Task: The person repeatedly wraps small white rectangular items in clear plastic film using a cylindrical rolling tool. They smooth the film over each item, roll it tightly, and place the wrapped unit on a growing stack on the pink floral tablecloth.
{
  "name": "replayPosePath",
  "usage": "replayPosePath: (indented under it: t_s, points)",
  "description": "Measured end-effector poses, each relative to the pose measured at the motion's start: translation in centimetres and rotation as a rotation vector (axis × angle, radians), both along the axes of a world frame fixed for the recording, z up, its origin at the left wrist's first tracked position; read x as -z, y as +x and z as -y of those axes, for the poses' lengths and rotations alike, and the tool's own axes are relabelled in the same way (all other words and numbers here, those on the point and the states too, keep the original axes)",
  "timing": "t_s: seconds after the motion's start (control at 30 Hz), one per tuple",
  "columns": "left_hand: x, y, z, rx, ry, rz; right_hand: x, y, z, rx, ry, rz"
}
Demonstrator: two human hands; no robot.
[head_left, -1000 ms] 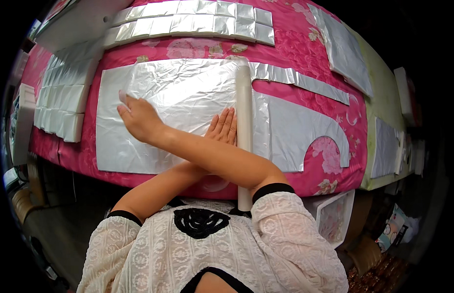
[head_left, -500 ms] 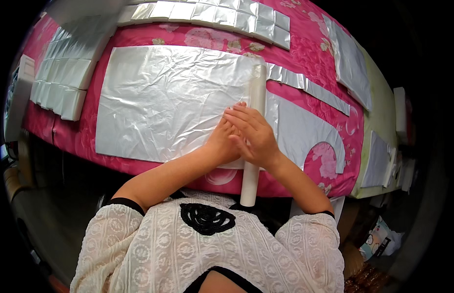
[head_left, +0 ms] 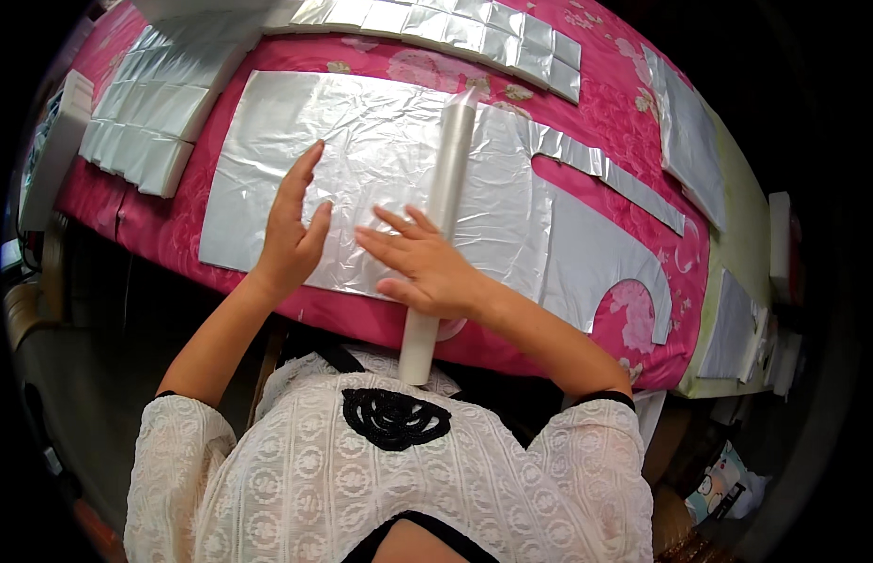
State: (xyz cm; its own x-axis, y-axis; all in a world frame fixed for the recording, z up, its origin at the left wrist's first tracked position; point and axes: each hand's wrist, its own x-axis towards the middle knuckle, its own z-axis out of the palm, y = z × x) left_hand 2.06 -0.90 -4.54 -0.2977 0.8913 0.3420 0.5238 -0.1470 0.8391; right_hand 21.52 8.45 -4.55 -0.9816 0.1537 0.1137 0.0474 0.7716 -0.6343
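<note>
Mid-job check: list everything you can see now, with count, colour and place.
Plastic sheets: layered, count unclear, silvery, flat at centre
Roll: one, translucent white, across the plastic sheets
Tablecloth: one, pink floral, beneath both
Folded packets: many, silvery white, rows at left and far side
Flat sheet pile: one, silvery, far right
White sheets: one pile, white, right end
Surface: one, pale green, right of the tablecloth
Container: one, white, left edge
Package: one, multicoloured, lower right
Top: one, cream with black trim, lower centre
Hands: two, bare; left hand left of the roll, right hand over it
</note>
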Motion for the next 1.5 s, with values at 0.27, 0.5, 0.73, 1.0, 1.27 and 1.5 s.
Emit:
replayPosePath:
  t_s: [0.27, 0.5, 0.73, 1.0, 1.27, 1.5]
  points:
    - [-0.6, -4.7, 12.7, -0.218, -0.211, 0.304, -3.1, -9.2, -0.1, -0.111, -0.010, -0.392]
    - [-1.0, -3.3, 15.9, -0.309, -0.425, 0.068, 2.6, -16.6, -1.4, -0.252, 0.395, -0.210]
    - [0.7, -4.8, 15.3, -0.543, -0.700, -0.148, 3.5, -25.8, 4.1, -0.003, 0.332, -0.236]
    - [-1.9, -3.9, 15.1, -0.028, -0.450, 1.208, -0.2, -21.8, 4.5, 0.452, -1.418, -0.463]
    - [-3.5, -1.2, 9.4, 0.081, -0.746, 0.896, -3.6, -14.4, 0.7, 0.518, -1.503, -0.531]
    - [-2.0, 2.3, 7.7, 0.513, -0.716, 1.690, -2.2, -9.1, 1.6, 0.524, -1.725, -0.694]
